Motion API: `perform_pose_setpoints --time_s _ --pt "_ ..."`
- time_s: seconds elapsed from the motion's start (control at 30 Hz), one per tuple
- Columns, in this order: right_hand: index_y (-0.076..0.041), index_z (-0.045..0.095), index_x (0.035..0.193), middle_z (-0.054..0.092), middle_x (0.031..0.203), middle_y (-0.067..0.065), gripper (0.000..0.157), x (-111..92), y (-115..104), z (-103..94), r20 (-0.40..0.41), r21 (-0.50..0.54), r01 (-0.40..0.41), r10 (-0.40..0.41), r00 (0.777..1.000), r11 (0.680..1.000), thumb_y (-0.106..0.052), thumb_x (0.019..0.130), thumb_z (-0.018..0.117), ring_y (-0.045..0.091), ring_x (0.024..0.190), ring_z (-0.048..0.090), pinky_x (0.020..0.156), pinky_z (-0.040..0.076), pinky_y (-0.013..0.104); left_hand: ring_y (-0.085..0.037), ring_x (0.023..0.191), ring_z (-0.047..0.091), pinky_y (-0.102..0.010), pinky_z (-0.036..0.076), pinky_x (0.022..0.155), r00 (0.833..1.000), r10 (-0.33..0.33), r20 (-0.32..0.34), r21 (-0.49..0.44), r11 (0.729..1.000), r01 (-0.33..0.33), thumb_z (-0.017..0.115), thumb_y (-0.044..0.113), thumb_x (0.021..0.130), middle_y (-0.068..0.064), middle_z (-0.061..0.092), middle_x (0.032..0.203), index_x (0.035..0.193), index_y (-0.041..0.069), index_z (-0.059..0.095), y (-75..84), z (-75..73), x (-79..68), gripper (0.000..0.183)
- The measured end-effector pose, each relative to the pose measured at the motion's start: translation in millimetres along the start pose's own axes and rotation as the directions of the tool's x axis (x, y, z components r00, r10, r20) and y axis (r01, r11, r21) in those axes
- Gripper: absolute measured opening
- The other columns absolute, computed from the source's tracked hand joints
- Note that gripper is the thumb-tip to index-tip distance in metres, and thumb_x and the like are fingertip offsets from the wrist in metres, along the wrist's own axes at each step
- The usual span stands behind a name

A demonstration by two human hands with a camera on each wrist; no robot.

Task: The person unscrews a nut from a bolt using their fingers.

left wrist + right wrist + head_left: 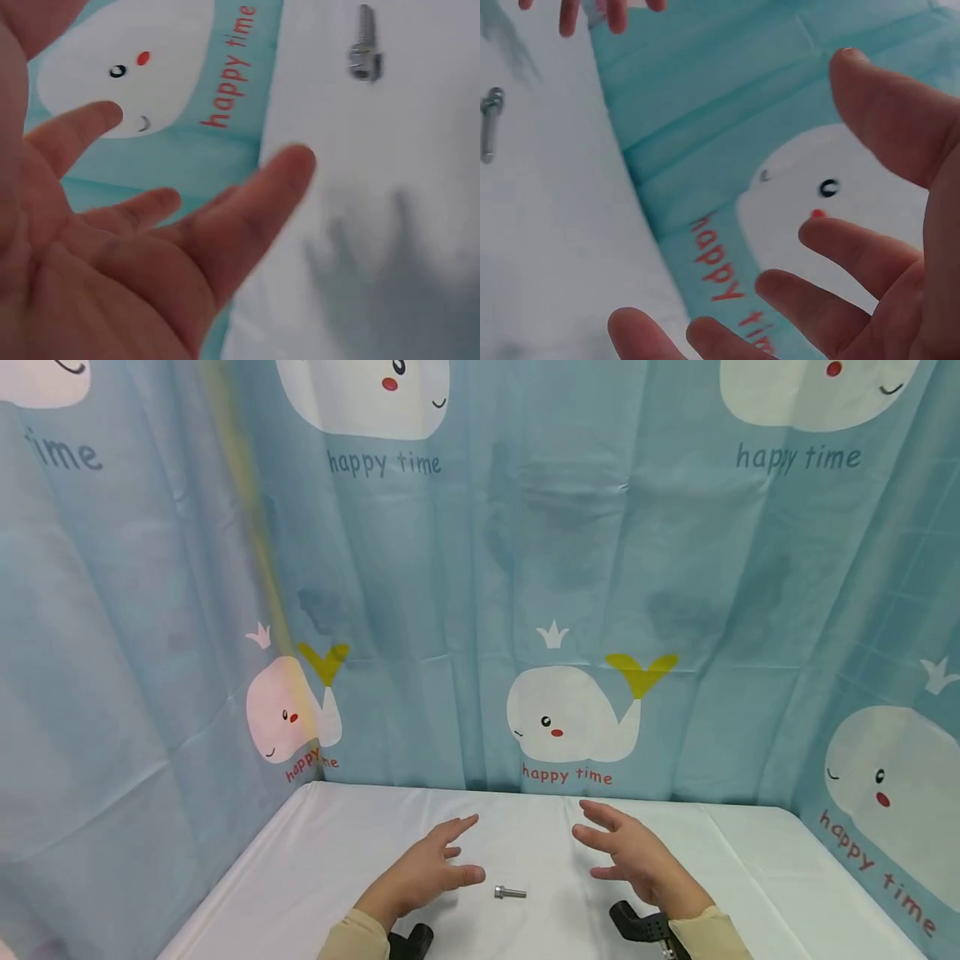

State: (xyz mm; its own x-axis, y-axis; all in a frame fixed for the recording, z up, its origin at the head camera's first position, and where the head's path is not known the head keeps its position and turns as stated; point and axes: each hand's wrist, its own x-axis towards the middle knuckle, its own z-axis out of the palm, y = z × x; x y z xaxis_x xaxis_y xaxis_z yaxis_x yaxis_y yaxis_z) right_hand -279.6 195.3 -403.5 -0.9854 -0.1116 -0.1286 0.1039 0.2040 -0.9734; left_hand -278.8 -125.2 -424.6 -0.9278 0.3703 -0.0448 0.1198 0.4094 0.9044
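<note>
A small silver bolt (510, 892) lies on its side on the white table, its thicker head toward the left and its threaded shank toward the right. My left hand (423, 875) hovers to the left of it with spread fingers, touching nothing. On the other side, my right hand (639, 863) is also raised over the table, fingers apart and holding nothing. The left wrist view has the bolt (364, 45) beyond the fingertips at the upper right. In the right wrist view the bolt (490, 124) appears at the far left edge, away from the fingers.
A white cloth covers the table (360, 827). Blue curtains (420, 710) printed with whales stand behind it and at both sides. Black straps with camera mounts (637, 922) sit on both wrists.
</note>
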Motion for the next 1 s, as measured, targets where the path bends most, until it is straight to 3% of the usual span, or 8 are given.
perform_pose_setpoints --time_s 0.17,0.3,0.43,0.63,0.9,1.0 --pt "-0.001 0.047 0.145 0.037 0.150 0.029 0.082 8.7 28.2 15.7 0.029 0.031 -0.067 0.066 0.997 0.997 -0.034 0.079 0.083 0.044 0.123 0.052 0.078 0.058 0.053 -0.037 0.109 0.063 -0.042 0.060 0.077 0.993 -0.106 -0.043 -0.189 0.977 0.097 0.084 0.012 0.079 -0.027 0.046 0.140 0.142 0.011 0.057 -18.3 20.5 11.7 0.069" --pt "0.002 0.052 0.141 0.042 0.147 0.028 0.075 12.0 42.1 27.6 0.068 0.032 -0.081 0.079 0.995 0.996 -0.028 0.080 0.084 0.036 0.115 0.060 0.078 0.059 0.048 -0.023 0.081 0.069 -0.037 0.060 0.070 0.986 -0.141 -0.088 -0.189 0.974 0.122 0.083 0.002 0.078 -0.017 0.062 0.109 0.129 0.006 0.067 -27.6 34.9 17.4 0.053" --pt "0.002 0.055 0.138 0.046 0.144 0.028 0.066 14.4 47.3 38.1 0.091 0.030 -0.060 0.058 0.994 0.998 -0.020 0.083 0.082 0.030 0.112 0.061 0.080 0.059 0.046 -0.018 0.071 0.066 -0.034 0.059 0.066 0.987 -0.116 -0.110 -0.137 0.985 0.100 0.083 0.001 0.078 -0.007 0.065 0.086 0.119 0.006 0.073 -33.2 43.0 19.0 0.043" --pt "0.002 0.061 0.132 0.054 0.137 0.025 0.053 18.0 50.4 53.6 0.097 0.006 -0.041 0.041 0.994 0.999 -0.012 0.085 0.080 0.026 0.108 0.063 0.078 0.059 0.043 -0.015 0.070 0.062 -0.030 0.056 0.063 0.985 -0.089 -0.145 -0.074 0.994 0.079 0.085 0.003 0.075 -0.003 0.065 0.080 0.109 0.010 0.077 -38.6 48.4 22.1 0.036" --pt "0.004 0.066 0.124 0.062 0.126 0.020 0.041 21.4 51.0 65.9 0.100 -0.021 -0.022 0.024 0.995 1.000 -0.006 0.086 0.077 0.023 0.100 0.064 0.077 0.060 0.040 -0.016 0.078 0.058 -0.032 0.053 0.067 0.984 -0.088 -0.157 -0.008 0.996 0.088 0.086 0.006 0.073 0.001 0.068 0.096 0.102 0.016 0.079 -36.3 52.0 27.9 0.031" --pt "0.004 0.067 0.122 0.065 0.121 0.017 0.039 22.8 51.9 70.4 0.111 -0.018 -0.015 0.017 0.994 1.000 -0.005 0.086 0.077 0.022 0.095 0.064 0.076 0.060 0.039 -0.016 0.079 0.058 -0.033 0.052 0.069 0.984 -0.080 -0.160 -0.005 0.997 0.080 0.085 0.004 0.074 0.002 0.069 0.094 0.099 0.015 0.080 -36.0 53.7 28.7 0.028"
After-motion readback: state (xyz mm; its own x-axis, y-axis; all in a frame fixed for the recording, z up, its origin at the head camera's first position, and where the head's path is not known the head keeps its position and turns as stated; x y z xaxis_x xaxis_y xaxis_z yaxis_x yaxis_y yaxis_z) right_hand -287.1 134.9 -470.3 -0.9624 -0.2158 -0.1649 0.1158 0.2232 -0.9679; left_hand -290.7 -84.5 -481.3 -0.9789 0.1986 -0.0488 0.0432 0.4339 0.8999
